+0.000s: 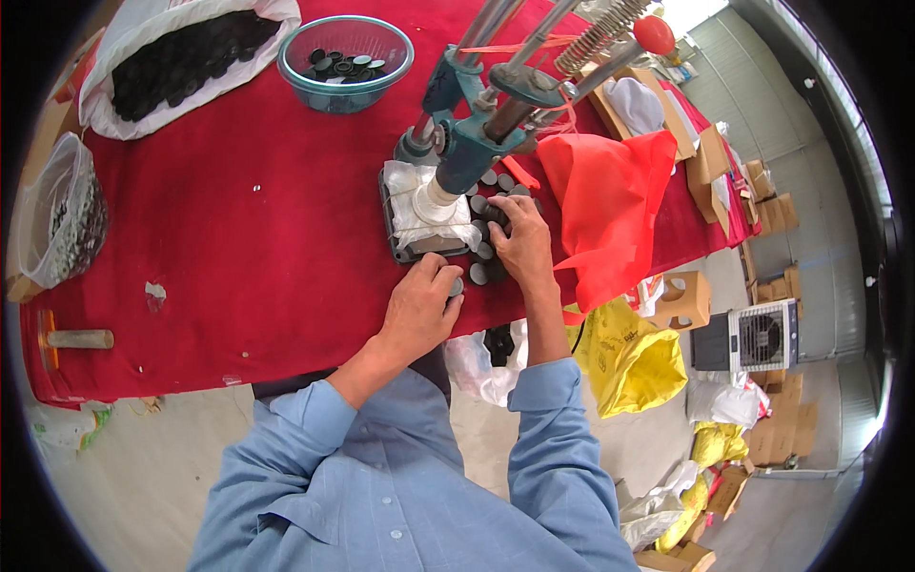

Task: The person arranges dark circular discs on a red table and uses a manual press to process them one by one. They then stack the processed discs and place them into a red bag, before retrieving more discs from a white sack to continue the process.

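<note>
Between the thumb and curled fingers of my left hand (419,307) is a small grey round cap (456,287), at the front corner of a hand press's base. My right hand (524,246) reaches into a loose group of dark round caps (479,275) to the right of the base. Its thumb and fingers close around one or more dark caps (495,215). The teal hand press (467,164) stands over a base padded with white cloth (408,198). Its white ram end rests on or just above the padding; I cannot tell which.
A clear bowl (307,84) of caps and a white sack (100,100) of black pieces sit at the far left. A plastic bag (43,224) and a hammer (81,338) lie left. A red bag (610,210) hangs over the right edge of the red-covered table (238,238).
</note>
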A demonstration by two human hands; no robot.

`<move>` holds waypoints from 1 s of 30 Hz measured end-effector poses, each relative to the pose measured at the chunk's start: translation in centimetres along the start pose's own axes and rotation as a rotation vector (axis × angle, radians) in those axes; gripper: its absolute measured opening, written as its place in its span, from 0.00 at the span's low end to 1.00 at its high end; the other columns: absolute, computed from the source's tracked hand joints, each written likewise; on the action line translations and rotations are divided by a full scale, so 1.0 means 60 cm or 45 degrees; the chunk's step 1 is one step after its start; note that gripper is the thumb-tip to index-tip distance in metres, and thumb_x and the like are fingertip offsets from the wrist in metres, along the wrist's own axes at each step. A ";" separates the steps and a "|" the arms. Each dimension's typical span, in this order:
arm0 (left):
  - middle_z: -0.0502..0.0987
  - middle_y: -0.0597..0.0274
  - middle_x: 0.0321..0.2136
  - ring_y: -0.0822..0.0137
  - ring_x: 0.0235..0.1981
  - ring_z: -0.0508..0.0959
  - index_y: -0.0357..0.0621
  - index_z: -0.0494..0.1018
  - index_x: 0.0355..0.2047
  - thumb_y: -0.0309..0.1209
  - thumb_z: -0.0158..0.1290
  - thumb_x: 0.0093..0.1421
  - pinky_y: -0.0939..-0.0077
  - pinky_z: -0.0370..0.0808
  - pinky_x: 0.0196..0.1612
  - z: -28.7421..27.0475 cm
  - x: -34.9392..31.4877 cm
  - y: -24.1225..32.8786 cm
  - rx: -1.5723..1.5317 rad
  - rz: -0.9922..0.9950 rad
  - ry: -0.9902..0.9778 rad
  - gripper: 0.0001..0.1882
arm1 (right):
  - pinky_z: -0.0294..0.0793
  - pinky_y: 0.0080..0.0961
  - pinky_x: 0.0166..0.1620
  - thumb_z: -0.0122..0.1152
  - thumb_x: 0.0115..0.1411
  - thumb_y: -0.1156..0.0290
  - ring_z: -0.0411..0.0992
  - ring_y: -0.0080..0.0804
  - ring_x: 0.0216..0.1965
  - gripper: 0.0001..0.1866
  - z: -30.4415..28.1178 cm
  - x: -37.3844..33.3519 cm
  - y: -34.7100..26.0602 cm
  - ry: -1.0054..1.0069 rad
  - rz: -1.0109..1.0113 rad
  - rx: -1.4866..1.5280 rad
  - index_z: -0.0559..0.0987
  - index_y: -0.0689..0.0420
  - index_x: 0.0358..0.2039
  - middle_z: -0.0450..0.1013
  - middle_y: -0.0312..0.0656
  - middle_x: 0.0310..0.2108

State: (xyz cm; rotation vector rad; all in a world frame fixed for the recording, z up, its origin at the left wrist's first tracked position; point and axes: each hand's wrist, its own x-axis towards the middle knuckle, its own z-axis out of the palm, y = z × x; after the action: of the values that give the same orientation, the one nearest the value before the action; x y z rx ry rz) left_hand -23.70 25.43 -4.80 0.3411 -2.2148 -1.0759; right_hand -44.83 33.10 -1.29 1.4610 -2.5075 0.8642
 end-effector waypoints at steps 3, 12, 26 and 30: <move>0.74 0.50 0.44 0.47 0.45 0.79 0.38 0.76 0.48 0.24 0.66 0.55 0.56 0.79 0.46 -0.001 0.000 0.000 0.000 0.003 -0.007 0.20 | 0.80 0.45 0.51 0.71 0.56 0.74 0.80 0.52 0.48 0.20 -0.011 0.012 -0.007 -0.097 -0.052 -0.118 0.83 0.56 0.51 0.77 0.47 0.51; 0.73 0.51 0.45 0.48 0.46 0.79 0.38 0.76 0.48 0.24 0.65 0.56 0.55 0.79 0.47 0.002 -0.002 -0.002 -0.028 -0.010 0.009 0.19 | 0.80 0.38 0.47 0.71 0.58 0.70 0.80 0.43 0.42 0.19 -0.072 0.065 0.013 -0.003 0.082 -0.006 0.84 0.59 0.50 0.79 0.50 0.42; 0.74 0.51 0.44 0.51 0.43 0.81 0.36 0.76 0.49 0.23 0.64 0.58 0.59 0.80 0.46 0.000 0.001 0.002 -0.134 -0.048 0.155 0.18 | 0.78 0.44 0.52 0.72 0.59 0.66 0.78 0.56 0.47 0.19 0.022 0.084 0.003 -0.352 0.042 -0.181 0.82 0.63 0.48 0.78 0.58 0.46; 0.79 0.55 0.47 0.57 0.46 0.83 0.36 0.75 0.52 0.28 0.60 0.67 0.63 0.81 0.49 -0.023 0.001 -0.001 -0.613 -0.365 0.090 0.16 | 0.77 0.39 0.51 0.71 0.60 0.68 0.78 0.53 0.45 0.19 -0.030 0.044 -0.032 -0.210 0.313 0.247 0.80 0.63 0.49 0.78 0.55 0.44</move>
State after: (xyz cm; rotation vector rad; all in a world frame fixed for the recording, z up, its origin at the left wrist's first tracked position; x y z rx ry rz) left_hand -22.87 24.55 -4.17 0.4803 -1.8029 -1.6754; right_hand -44.95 31.32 1.95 1.3439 -2.8408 1.0950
